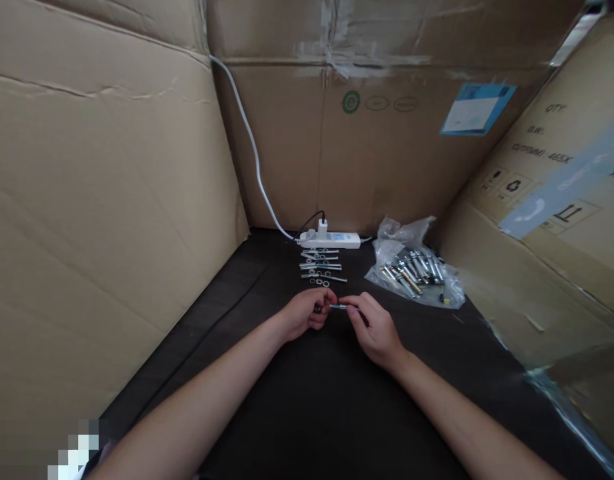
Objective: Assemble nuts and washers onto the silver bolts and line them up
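Note:
In front of me, low over the dark tabletop, a slim metal anchor bolt (339, 307) is held level between both hands. My right hand (375, 328) pinches it between thumb and fingers from the right. My left hand (309, 312) is closed at its left end, fingers curled; a small dark metal piece shows between them, too small to name. Just beyond the hands lie several long bolts (321, 267) in a rough column, with nuts and washers among them. Loose washers (319, 283) lie at the near end of that column.
A clear plastic bag (454, 293) with several anchor bolts (411, 270) lies to the right. Behind the column stands a white power strip (344, 241) with a plugged-in adapter. Its white cable (251, 143) climbs the back cardboard. Cardboard walls (111, 200) enclose three sides. A black cable (211, 327) runs along the left.

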The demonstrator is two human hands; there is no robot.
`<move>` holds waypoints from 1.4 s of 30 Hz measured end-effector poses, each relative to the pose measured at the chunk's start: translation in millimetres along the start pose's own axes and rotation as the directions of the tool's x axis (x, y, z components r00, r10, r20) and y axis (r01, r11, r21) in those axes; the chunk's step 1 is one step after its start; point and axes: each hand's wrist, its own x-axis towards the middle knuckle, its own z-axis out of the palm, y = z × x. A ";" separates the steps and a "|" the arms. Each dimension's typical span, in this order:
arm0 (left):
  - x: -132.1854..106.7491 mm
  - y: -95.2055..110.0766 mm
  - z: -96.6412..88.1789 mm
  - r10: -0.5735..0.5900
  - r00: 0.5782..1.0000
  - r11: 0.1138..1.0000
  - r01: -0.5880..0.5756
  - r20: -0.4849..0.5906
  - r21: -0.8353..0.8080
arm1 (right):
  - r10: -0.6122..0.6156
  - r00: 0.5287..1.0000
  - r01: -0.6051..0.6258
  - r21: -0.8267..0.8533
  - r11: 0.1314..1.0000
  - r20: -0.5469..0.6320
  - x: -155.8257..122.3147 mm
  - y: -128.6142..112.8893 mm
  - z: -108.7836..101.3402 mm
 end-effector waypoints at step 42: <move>-3.4 12.3 -13.1 0.101 0.992 0.762 -0.128 0.078 0.635 | 0.038 0.990 -0.038 -0.005 0.999 0.137 -0.5 1.9 -0.3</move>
